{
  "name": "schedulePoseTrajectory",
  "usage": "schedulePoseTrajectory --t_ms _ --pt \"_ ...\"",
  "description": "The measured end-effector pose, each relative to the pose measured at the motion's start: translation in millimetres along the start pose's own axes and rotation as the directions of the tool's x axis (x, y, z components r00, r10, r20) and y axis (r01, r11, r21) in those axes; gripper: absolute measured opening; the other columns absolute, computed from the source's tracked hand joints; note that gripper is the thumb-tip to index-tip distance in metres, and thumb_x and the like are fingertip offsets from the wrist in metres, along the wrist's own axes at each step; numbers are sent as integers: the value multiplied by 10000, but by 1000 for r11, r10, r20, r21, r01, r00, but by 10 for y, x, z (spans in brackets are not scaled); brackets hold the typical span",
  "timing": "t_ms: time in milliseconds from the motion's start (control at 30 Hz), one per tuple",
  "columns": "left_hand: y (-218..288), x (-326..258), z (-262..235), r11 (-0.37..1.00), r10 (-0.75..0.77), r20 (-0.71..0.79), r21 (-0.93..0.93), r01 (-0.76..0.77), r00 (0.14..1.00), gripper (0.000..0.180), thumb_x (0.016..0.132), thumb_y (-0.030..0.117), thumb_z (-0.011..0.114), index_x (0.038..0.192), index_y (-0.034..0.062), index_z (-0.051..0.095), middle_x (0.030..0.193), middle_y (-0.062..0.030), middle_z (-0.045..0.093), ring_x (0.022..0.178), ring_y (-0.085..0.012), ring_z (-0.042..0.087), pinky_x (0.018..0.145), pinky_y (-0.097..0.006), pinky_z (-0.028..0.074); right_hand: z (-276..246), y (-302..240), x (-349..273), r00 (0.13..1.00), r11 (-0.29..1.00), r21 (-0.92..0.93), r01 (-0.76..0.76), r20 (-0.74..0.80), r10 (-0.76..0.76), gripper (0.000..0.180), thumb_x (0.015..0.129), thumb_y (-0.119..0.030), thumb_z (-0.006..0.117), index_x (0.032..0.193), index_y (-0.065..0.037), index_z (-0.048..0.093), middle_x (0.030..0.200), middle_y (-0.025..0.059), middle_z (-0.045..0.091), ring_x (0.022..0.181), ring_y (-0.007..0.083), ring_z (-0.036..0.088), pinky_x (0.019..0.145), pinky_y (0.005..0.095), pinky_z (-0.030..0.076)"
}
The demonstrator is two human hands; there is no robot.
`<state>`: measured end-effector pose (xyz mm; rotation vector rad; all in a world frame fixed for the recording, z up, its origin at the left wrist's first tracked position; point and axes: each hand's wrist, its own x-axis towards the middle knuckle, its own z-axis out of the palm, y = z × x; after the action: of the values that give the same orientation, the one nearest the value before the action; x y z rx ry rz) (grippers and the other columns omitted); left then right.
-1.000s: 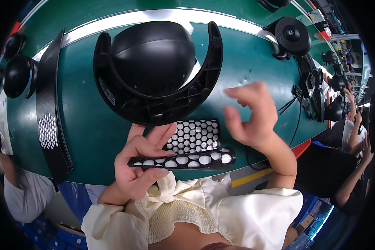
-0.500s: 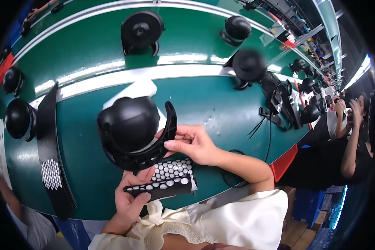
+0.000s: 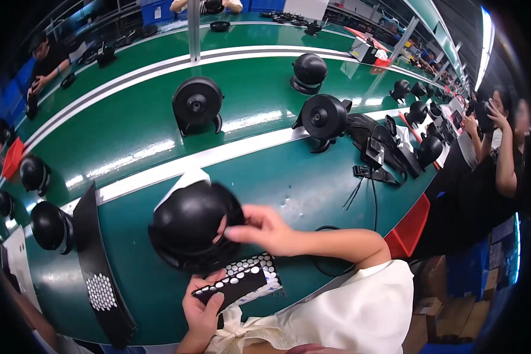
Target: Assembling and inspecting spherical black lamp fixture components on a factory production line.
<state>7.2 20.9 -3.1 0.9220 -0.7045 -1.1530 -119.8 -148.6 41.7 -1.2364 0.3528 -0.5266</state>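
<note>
My right hand (image 3: 264,227) pinches the rim of the black dome housing (image 3: 189,227) on the green bench (image 3: 277,177). My left hand (image 3: 203,307) grips the pad sheet (image 3: 239,283) just below it. Most white pads look unpeeled, so I reckon lots left.

Bench: long green conveyor belt (image 3: 130,135) with white stripes (image 3: 159,168), curving away.
Light: bright strip (image 3: 485,35) at upper right.
Storage: blue crates (image 3: 159,9) behind; cardboard boxes (image 3: 430,295) on floor.
</note>
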Motion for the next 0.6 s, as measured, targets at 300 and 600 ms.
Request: schedulePoseTrajectory --t_ms 300,600 --pt "116 38 108 999 -43 19 10 43 999 150 815 43 512 900 -41 421 1260 -265 349 1191 -338 368 964 -407 309 -871 -528 778 652 344 -915 213 -129 -747 177 786 -122 606 898 3 549 696 101 593 585 128 559 557 247 432" --pt "144 42 99 997 -73 -20 -27 72 997 172 812 53 523 920 -39 426 1128 -236 503 1022 -210 509 907 -319 382 -2432 -123 1510 769 -564 -696 -446 25 -639 60 729 -111 502 759 -68 533 685 76 565 699 241 596 541 318 493"
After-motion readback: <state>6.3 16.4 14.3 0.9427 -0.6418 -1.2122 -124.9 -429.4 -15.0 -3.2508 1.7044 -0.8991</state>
